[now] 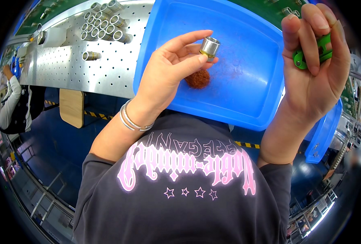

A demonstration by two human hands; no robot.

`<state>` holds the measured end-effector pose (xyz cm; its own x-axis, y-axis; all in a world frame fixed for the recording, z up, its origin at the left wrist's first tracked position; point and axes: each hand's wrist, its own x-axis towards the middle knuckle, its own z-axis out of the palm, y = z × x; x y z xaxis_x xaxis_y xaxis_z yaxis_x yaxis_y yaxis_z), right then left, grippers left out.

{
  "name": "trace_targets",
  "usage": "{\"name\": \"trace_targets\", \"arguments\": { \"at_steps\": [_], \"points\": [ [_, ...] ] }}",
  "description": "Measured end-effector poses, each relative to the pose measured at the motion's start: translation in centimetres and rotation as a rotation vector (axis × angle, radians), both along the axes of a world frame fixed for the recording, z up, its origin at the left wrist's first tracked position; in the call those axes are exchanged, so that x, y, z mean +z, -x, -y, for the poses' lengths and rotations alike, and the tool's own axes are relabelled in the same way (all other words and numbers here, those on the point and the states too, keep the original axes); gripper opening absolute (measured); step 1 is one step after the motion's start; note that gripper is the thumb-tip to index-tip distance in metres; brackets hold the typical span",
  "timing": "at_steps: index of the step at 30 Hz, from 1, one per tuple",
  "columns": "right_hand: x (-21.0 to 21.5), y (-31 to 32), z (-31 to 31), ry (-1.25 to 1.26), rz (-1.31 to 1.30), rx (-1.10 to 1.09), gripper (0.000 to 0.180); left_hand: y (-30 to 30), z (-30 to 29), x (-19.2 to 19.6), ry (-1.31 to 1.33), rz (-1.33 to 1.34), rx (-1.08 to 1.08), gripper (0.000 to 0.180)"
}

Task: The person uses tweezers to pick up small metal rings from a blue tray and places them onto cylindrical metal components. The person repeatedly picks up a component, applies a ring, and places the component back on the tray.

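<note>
One metal sleeve, left hand, open end up, axis leaning right

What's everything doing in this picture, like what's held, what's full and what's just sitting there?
Left hand: closed on a metal ring.
Metal ring: held above the tray, open end showing.
Right hand: raised, curled around a green tool.
Green tool: held, partly hidden by fingers.
Blue tray: holding a wiry clump and loose bits.
Reddish-brown clump: resting in the tray, tangled.
Metal cylinders: grouped on the table, one apart.
</note>
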<state>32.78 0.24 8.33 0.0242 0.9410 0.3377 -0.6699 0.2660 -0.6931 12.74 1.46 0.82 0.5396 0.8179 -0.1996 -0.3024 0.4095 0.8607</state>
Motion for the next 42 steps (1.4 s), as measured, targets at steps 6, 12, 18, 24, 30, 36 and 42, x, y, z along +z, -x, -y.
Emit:
{"name": "trace_targets", "arguments": {
  "at_steps": [6, 12, 18, 24, 30, 36, 42],
  "points": [
    [0.3, 1.5, -1.3, -0.131, 0.176, -0.31, 0.019, -0.3, 0.2, -0.4, -0.179, -0.102, -0.032, 0.04],
    [0.5, 2.0, -0.8, 0.075, 0.42, -0.351, 0.035, -0.3, -0.1, -0.4, -0.025, -0.038, 0.0, 0.04],
    [-4.1, 2.1, 0.9, 0.086, 1.071, -0.326, 0.022, 0.3, -0.3, -0.3, 0.072, 0.023, 0.115, 0.041],
    [-5.1, 3.2, 2.1, 0.16, 1.24, -0.418, 0.021, 0.5, -0.4, 0.2, 0.03, 0.026, 0.131, 0.043],
    [-4.9, 3.3, 2.1, 0.134, 1.27, -0.432, 0.015, 0.5, -0.2, 0.6, -0.015, 0.026, 0.136, 0.043],
    [-4.9, 3.3, 2.3, 0.156, 1.232, -0.406, 0.014, 0.4, -0.1, 0.6, -0.03, 0.03, 0.143, 0.044],
    [-5.0, 3.0, 2.5, 0.188, 1.215, -0.379, 0.014, 0.2, 0.0, 0.5, -0.044, 0.028, 0.138, 0.043]
  ]
}}
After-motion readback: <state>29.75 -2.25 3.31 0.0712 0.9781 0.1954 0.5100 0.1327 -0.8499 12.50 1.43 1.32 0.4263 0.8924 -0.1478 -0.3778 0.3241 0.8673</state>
